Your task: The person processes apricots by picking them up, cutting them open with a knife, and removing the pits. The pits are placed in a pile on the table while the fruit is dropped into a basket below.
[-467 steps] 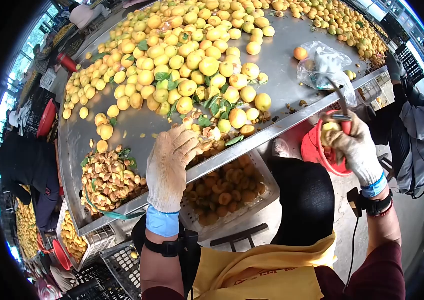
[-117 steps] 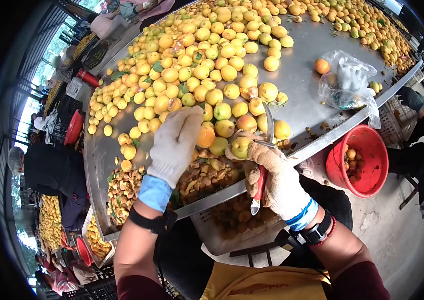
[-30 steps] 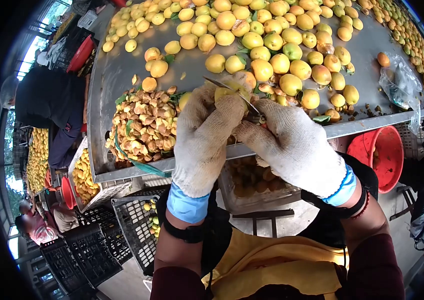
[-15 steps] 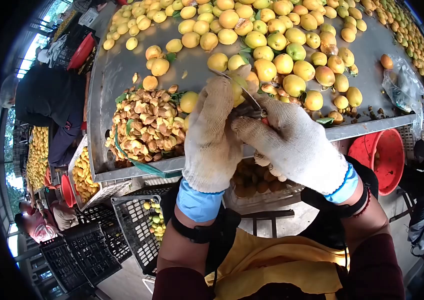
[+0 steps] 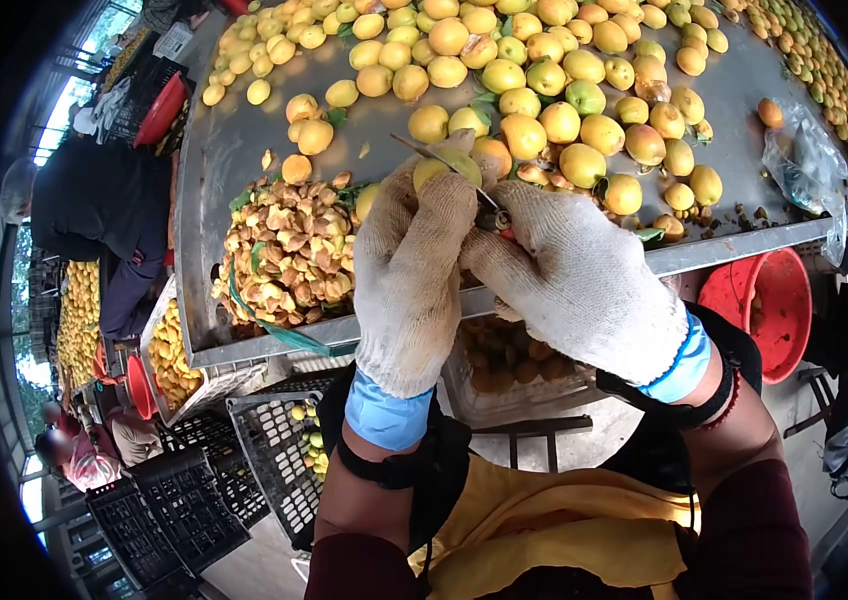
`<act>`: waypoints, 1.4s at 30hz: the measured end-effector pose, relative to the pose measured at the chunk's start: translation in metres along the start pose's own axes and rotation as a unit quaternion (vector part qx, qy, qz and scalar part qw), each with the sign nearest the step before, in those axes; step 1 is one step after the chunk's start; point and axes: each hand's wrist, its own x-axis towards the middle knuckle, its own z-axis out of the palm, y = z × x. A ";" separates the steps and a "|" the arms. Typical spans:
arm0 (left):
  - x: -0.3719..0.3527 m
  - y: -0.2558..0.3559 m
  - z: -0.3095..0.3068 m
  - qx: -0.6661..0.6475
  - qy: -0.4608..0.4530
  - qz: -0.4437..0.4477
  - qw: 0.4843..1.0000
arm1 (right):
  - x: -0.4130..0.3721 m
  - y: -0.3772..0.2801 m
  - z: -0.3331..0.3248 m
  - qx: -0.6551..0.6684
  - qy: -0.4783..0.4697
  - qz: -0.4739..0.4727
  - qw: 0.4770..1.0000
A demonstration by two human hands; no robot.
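My left hand point(image 5: 409, 285), in a white knit glove, is closed around a yellow-green apricot point(image 5: 462, 168) at its fingertips. My right hand point(image 5: 584, 275), gloved likewise, grips a small knife point(image 5: 485, 203) by its handle, of which a bit of red shows. The thin blade lies across the apricot and points up to the left. Both hands are over the front edge of a metal table point(image 5: 364, 150). Just left of them lies a heap of apricot pits and scraps point(image 5: 289, 250). Whole apricots point(image 5: 561, 123) are spread beyond my fingers.
Below my hands stands a clear plastic bin point(image 5: 519, 365) with fruit in it. A red basin point(image 5: 769, 310) is at the right, and a plastic bag point(image 5: 806, 165) lies on the table. Black crates point(image 5: 279, 450) stand at lower left. A person point(image 5: 99, 205) bends over farther left.
Both hands have shifted slightly left in view. My left fingers have moved lower around the apricot, and the knife blade now lies flatter across it.
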 end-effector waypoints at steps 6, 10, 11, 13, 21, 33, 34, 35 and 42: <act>-0.008 -0.017 -0.003 -0.201 0.062 -0.097 0.973 | 0.004 0.011 0.029 -0.123 0.081 -0.059 0.987; -0.002 -0.011 -0.008 -0.001 0.039 -0.021 0.999 | 0.002 -0.005 0.006 -0.078 0.029 -0.020 0.996; 0.001 -0.007 -0.013 0.279 -0.009 0.059 0.958 | 0.002 -0.007 0.001 -0.068 0.014 -0.003 0.998; -0.001 0.007 -0.008 0.133 -0.001 0.021 0.991 | 0.001 -0.002 0.006 -0.081 0.028 -0.041 0.995; -0.004 -0.008 -0.008 -0.130 0.074 -0.048 0.988 | 0.001 0.012 0.018 -0.186 0.045 -0.076 0.979; -0.003 -0.016 -0.004 -0.112 0.029 -0.003 0.993 | 0.006 0.018 0.025 0.023 0.016 -0.043 0.999; -0.003 -0.016 -0.004 -0.112 0.030 -0.003 0.993 | 0.005 0.015 0.022 0.023 0.016 -0.043 0.999; -0.003 -0.015 -0.005 -0.098 0.019 -0.001 0.995 | 0.003 0.013 0.019 0.091 -0.021 -0.002 0.996; 0.000 -0.014 -0.008 0.013 0.017 -0.010 1.000 | 0.003 -0.002 -0.023 0.172 -0.183 0.174 0.952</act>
